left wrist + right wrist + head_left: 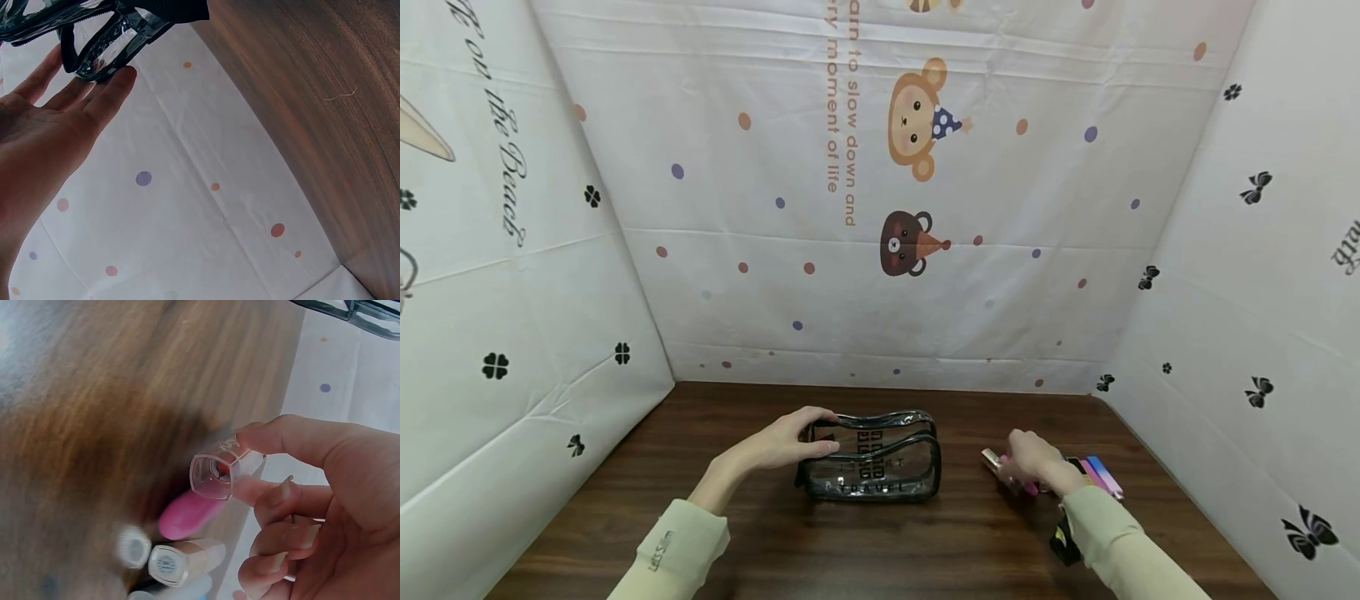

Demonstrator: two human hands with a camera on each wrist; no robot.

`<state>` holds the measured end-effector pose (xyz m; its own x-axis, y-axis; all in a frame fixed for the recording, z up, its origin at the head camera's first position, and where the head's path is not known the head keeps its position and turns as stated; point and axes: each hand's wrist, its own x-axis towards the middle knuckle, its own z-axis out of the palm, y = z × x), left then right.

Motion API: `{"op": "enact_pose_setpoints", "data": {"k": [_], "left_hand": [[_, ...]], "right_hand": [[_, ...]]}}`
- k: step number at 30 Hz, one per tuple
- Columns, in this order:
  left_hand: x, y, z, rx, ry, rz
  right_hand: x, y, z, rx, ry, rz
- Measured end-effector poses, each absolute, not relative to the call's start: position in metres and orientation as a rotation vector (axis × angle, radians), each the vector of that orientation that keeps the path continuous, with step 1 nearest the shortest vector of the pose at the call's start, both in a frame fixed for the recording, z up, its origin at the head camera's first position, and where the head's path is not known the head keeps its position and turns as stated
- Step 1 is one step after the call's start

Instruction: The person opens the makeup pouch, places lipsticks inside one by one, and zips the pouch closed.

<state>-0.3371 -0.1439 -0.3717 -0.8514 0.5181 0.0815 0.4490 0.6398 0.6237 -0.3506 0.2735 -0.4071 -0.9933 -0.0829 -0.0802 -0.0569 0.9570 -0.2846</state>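
A clear pouch with black trim and dark lettering stands on the table. My left hand holds its left end, thumb across the near side and fingers along the far side. In the left wrist view, the fingers of that hand lie against the pouch's black edge. Farther right, my right hand pinches a lipstick tube between thumb and fingers; its casing is clear and squarish, with red inside. Just past the tube lies a bright pink rounded item.
Beside the right hand lie several small items, among them a beige tube and a pink-and-blue item. A black item with yellow is partly under the right sleeve. White printed sheets wall in the dark wooden table.
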Motion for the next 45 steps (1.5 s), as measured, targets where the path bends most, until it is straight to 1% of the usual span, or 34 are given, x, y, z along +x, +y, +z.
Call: {"op": "enact_pose_setpoints", "data": {"k": [21, 39, 45], "left_hand": [[-0.340, -0.144, -0.376, 0.798, 2.757, 1.002], [-0.340, -0.143, -0.375, 0.801, 2.762, 0.997], [-0.339, -0.143, -0.373, 0.813, 2.751, 0.997]], "right_hand": [[-0.353, 0.253, -0.362, -0.335, 3.028, -0.503], [-0.348, 0.223, -0.329, -0.405, 3.005, -0.554], [-0.349, 0.214, -0.320, -0.521, 3.003, -0.555]]}}
